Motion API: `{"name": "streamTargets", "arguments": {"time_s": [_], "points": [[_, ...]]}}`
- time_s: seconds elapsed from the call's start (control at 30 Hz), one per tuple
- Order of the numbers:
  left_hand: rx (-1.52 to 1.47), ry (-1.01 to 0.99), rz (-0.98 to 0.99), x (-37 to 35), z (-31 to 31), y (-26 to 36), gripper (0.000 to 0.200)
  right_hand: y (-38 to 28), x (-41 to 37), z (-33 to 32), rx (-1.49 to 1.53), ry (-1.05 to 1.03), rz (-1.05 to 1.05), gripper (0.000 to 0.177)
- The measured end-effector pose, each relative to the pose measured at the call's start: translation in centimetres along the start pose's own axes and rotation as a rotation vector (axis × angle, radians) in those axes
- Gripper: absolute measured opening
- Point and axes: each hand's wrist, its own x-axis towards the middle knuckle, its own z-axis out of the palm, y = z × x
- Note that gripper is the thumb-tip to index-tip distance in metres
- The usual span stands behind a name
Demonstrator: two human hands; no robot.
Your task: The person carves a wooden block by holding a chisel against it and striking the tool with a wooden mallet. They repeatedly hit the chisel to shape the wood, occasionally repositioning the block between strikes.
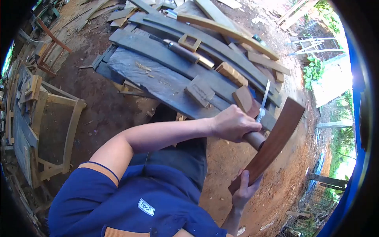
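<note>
My left hand (pixel 236 124) is closed around a short brown cylinder (pixel 254 140), its end against the face of a curved wooden piece (pixel 278 136). My right hand (pixel 246 190) grips the lower end of that reddish-brown piece, thumb laid along its face. The piece slants up to the right, in front of the bench's near end. Just beyond my left knuckles, a thin metal strip with a pale wrapped grip (pixel 260 114) points upward. A wooden block (pixel 242 98) sits beside it. Another flat block (pixel 199 91) lies farther left on the bench.
Long grey boards and planks (pixel 173 49) cover the bench (pixel 136 69). A wooden-handled tool (pixel 183 52) and a small square frame (pixel 190 42) lie among them. At left stands a rough wooden frame (pixel 71 130), with a chair frame (pixel 49 51) behind. Reddish earth (pixel 221 166) surrounds me.
</note>
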Motion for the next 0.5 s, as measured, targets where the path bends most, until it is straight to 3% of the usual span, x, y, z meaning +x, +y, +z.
{"name": "streamTargets", "arguments": {"time_s": [0.13,0.37,0.5], "points": [[-0.009,0.004,-0.030,-0.1,0.0,0.2,0.025,1.9,1.2,-0.1,0.216,-0.017,-0.004,0.040],[-0.030,0.439,-0.165,0.9,-3.9,-1.5,0.023,2.3,1.1,1.4,0.226,-0.090,0.041,0.036],[0.017,0.512,-0.209,0.7,-5.1,-1.5,0.017,2.8,1.2,1.5,0.246,-0.108,0.022,0.034]]}}
